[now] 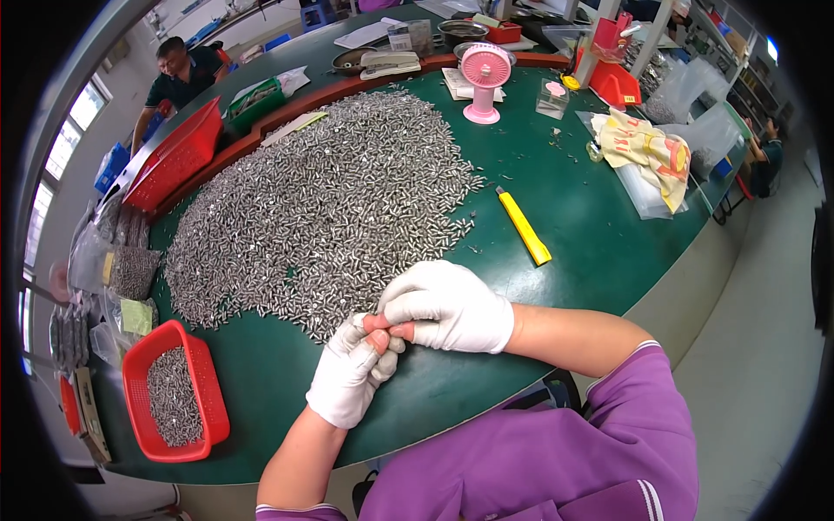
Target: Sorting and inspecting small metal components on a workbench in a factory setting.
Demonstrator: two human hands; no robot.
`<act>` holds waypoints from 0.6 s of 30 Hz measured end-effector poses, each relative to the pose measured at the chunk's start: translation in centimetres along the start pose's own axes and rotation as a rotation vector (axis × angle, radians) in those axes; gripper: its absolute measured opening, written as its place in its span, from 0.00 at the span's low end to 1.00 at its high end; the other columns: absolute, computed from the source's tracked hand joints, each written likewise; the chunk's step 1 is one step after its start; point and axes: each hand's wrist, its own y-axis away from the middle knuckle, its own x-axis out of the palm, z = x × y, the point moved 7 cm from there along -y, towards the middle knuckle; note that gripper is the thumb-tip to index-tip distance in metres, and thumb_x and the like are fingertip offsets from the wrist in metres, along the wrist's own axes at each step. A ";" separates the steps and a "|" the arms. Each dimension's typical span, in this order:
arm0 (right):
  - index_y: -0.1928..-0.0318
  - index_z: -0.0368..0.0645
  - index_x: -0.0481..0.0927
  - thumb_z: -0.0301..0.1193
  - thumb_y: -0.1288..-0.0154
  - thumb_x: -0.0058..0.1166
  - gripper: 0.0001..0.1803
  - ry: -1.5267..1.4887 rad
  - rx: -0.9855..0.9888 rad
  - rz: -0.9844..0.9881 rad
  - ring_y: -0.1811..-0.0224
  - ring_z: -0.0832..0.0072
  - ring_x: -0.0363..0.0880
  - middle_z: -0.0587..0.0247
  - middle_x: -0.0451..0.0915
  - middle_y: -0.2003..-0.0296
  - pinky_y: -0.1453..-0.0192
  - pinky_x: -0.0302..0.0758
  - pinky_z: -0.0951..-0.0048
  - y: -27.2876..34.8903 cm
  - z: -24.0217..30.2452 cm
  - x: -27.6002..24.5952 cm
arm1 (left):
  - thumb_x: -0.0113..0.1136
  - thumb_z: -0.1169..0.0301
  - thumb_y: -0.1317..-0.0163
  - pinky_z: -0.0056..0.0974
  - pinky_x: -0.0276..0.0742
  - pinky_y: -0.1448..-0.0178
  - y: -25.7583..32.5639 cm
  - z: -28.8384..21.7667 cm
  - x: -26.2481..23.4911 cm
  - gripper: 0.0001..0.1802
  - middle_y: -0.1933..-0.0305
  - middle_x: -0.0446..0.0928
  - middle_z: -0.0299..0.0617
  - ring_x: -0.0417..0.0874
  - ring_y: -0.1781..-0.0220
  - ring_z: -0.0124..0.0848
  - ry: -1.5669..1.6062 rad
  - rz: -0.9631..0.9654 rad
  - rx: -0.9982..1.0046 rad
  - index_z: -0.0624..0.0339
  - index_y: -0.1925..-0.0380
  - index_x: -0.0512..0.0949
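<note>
A wide pile of small silvery metal pins (321, 200) covers much of the green tabletop (573, 286). At its near edge, my left hand (352, 369) and my right hand (452, 308) meet, both in white gloves with some fingertips bare. Thumbs and fingers of both hands are pinched together. Whatever lies between them is too small and hidden to make out. A red plastic basket (215, 395), partly filled with similar metal pieces, stands at the near left, apart from my left hand.
To the right lies a yellow-handled tool (525, 227) with a dark tip. A pink fan (485, 80) and a clear box (552, 98) stand behind it. A printed cloth (647, 156) rests at the right edge. A tilted red basket (178, 152) and a seated person (184, 74) are far left.
</note>
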 end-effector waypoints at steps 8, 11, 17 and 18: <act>0.64 0.48 0.81 0.32 0.47 0.64 0.10 -0.006 0.007 0.012 0.61 0.63 0.79 0.65 0.80 0.64 0.58 0.76 0.65 0.0 0.0 0.1 | 0.58 0.68 0.34 0.22 0.60 0.74 0.1 -0.3 0.2 0.05 0.70 0.77 0.33 0.68 0.77 0.17 -0.121 -0.052 0.012 0.55 0.62 0.78; 0.64 0.47 0.80 0.32 0.47 0.65 0.10 -0.005 0.011 0.015 0.61 0.63 0.79 0.65 0.80 0.63 0.58 0.76 0.64 -0.1 0.1 0.0 | 0.58 0.69 0.34 0.23 0.61 0.74 0.1 -0.4 0.1 0.05 0.70 0.77 0.33 0.69 0.77 0.18 -0.172 -0.065 0.027 0.56 0.62 0.78; 0.66 0.46 0.78 0.30 0.49 0.65 0.10 -0.031 0.048 0.034 0.62 0.62 0.79 0.64 0.79 0.63 0.58 0.76 0.64 -0.2 0.1 0.0 | 0.58 0.70 0.35 0.26 0.66 0.71 0.1 -0.7 0.1 0.05 0.69 0.78 0.36 0.71 0.76 0.21 -0.287 -0.087 0.060 0.59 0.63 0.77; 0.66 0.46 0.78 0.30 0.49 0.65 0.10 -0.031 0.049 0.037 0.62 0.61 0.79 0.63 0.79 0.63 0.58 0.76 0.64 -0.2 0.1 0.0 | 0.58 0.70 0.35 0.26 0.67 0.71 0.1 -0.7 0.0 0.05 0.69 0.78 0.36 0.72 0.75 0.21 -0.302 -0.086 0.068 0.59 0.62 0.77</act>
